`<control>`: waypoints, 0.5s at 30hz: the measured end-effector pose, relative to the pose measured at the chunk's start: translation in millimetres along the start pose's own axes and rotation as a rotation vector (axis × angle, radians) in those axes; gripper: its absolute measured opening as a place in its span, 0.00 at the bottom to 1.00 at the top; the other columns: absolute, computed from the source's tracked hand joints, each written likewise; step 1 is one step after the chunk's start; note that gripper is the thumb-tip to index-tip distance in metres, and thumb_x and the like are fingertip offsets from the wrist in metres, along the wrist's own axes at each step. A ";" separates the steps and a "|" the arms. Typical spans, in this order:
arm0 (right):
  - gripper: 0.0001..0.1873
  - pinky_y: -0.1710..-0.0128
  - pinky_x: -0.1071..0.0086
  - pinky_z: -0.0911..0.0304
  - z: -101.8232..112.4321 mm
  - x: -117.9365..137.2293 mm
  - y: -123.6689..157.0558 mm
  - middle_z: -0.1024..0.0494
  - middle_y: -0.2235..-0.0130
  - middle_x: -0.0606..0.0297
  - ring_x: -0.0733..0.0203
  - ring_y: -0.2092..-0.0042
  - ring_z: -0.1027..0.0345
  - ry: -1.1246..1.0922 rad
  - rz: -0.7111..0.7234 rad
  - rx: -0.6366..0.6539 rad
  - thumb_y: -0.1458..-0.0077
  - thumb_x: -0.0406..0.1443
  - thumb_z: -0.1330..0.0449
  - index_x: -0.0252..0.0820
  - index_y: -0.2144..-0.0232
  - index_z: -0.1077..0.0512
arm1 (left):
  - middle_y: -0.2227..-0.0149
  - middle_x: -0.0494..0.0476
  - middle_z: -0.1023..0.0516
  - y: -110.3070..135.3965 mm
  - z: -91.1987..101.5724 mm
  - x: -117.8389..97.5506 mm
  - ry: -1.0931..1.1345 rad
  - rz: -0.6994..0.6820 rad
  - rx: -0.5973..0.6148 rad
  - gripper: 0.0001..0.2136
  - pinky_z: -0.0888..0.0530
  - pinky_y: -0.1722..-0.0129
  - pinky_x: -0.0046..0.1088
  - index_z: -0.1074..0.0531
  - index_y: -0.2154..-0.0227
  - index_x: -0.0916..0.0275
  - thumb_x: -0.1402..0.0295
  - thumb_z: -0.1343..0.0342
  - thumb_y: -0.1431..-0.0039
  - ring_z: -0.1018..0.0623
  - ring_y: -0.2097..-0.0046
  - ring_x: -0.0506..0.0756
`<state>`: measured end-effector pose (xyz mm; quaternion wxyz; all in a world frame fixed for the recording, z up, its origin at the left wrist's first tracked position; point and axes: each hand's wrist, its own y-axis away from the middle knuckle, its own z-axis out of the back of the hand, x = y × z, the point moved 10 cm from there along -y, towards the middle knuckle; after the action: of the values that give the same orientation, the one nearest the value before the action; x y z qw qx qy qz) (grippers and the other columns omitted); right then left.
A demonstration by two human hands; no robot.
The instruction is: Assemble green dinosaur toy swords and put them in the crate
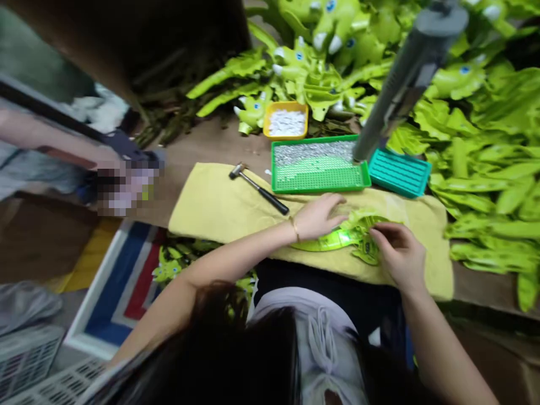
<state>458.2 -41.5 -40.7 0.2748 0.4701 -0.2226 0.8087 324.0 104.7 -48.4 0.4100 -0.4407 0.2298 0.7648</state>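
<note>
A lime-green plastic toy part (333, 241), long and hollow like a dinosaur shell half, lies on a folded yellow cloth (219, 199). My left hand (316, 216) reaches over its upper edge, with curved fingers holding it down. At its right end my right hand (403, 253) is closed in a pinch, thumb against fingers, close to the part; anything small between the fingertips is hidden. A small hammer (261, 191) with a black handle rests on the cloth left of my hands. Beyond the cloth sits a green tray (320, 188) of small silvery metal pieces.
A teal ridged tray (400, 171) and a yellow tub (287, 136) of white pieces stand behind the cloth. A grey post (392, 84) rises nearby. Heaps of green toy parts (489, 185) fill the right and back. Another person's arm (54, 138) is at left.
</note>
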 end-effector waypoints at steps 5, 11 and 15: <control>0.15 0.59 0.62 0.29 -11.5 -14.2 3.9 0.19 0.66 0.59 0.58 0.63 0.26 -0.025 -0.137 -0.064 0.54 0.46 0.35 0.40 0.69 0.22 | 0.57 0.61 0.22 51.9 147.1 39.1 -0.471 -0.036 -0.567 0.07 0.28 0.48 0.37 0.27 0.61 0.62 0.68 0.48 0.38 0.24 0.52 0.56; 0.26 0.55 0.55 0.31 -12.2 -34.1 20.6 0.20 0.63 0.56 0.54 0.62 0.26 -0.070 -0.415 -0.186 0.58 0.52 0.36 0.40 0.63 0.25 | 0.52 0.65 0.24 4.5 346.4 111.0 -0.744 0.301 -0.979 0.12 0.34 0.42 0.43 0.26 0.59 0.64 0.73 0.55 0.39 0.29 0.45 0.62; 0.28 0.49 0.49 0.33 -12.5 -47.9 33.2 0.21 0.61 0.55 0.49 0.59 0.27 -0.039 -0.456 -0.252 0.61 0.55 0.35 0.41 0.63 0.25 | 0.43 0.67 0.30 -63.4 442.5 147.7 -0.889 0.688 -0.815 0.21 0.35 0.42 0.43 0.29 0.48 0.65 0.69 0.63 0.36 0.32 0.41 0.64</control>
<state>448.0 -69.9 -92.1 0.5018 0.4856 -0.2150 0.6827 121.0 518.2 48.7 0.0014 -0.1063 -0.1388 0.9846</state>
